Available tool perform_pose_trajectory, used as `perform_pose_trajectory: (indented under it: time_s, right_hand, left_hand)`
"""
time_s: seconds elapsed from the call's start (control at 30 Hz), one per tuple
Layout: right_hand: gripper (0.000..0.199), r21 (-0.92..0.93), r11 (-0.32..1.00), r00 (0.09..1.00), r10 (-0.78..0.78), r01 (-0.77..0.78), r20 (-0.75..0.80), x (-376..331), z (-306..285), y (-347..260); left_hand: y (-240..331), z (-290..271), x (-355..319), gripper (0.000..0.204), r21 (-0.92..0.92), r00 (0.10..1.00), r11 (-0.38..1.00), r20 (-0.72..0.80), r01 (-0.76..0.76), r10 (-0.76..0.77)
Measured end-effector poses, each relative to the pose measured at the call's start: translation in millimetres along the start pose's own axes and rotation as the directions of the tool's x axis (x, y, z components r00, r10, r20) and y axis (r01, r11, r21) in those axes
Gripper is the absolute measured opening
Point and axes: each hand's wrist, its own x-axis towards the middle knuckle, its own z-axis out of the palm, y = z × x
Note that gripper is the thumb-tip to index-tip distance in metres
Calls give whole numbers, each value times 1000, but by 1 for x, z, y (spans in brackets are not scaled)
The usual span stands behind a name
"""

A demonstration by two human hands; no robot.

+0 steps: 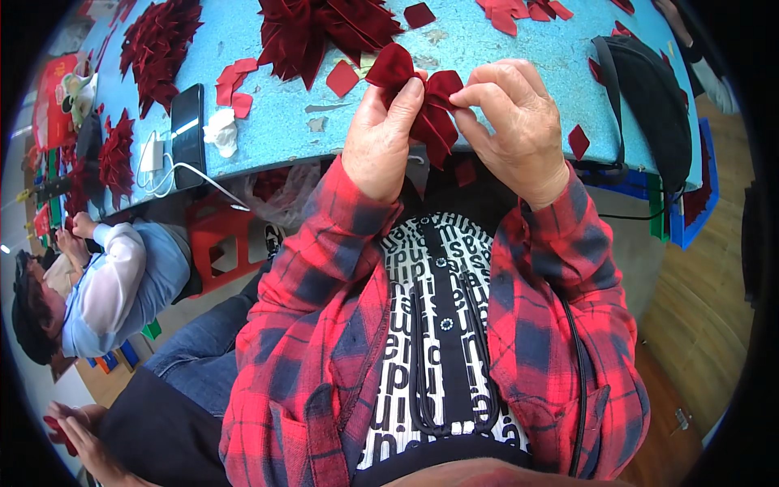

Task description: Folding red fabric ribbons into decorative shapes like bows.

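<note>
A dark red velvet bow is held up between my two hands, just above the table's near edge. My left hand grips its middle, the thumb lying over the centre. With thumb and forefinger, my right hand pinches the edge of the bow's right loop. Beyond the bow sits a big heap of dark red velvet pieces. A single red fabric square lies by my left hand, and another square is to the right of my right hand.
A black bag rests at the table's right side. On the left are a phone, a white charger with cable, crumpled tissue and another velvet heap. A co-worker sits at the left, near a red stool.
</note>
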Motion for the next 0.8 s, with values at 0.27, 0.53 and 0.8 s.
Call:
perform_pose_trajectory:
  time_s: [0.27, 0.53, 0.8]
  right_hand:
    - [27, 78, 994, 995, -86, 83, 40, -2, 6, 1]
    - [29, -3, 999, 987, -48, 48, -155, -2, 19, 9]
    - [25, 137, 974, 938, 212, -180, -276, 3, 29, -2]
  left_hand:
    - [-3, -8, 3, 25, 60, 998, 997, 50, -50, 47]
    - [-5, 4, -3, 25, -25, 995, 998, 78, -64, 66]
    - [-15, 6, -4, 21, -12, 978, 980, 49, -201, 201]
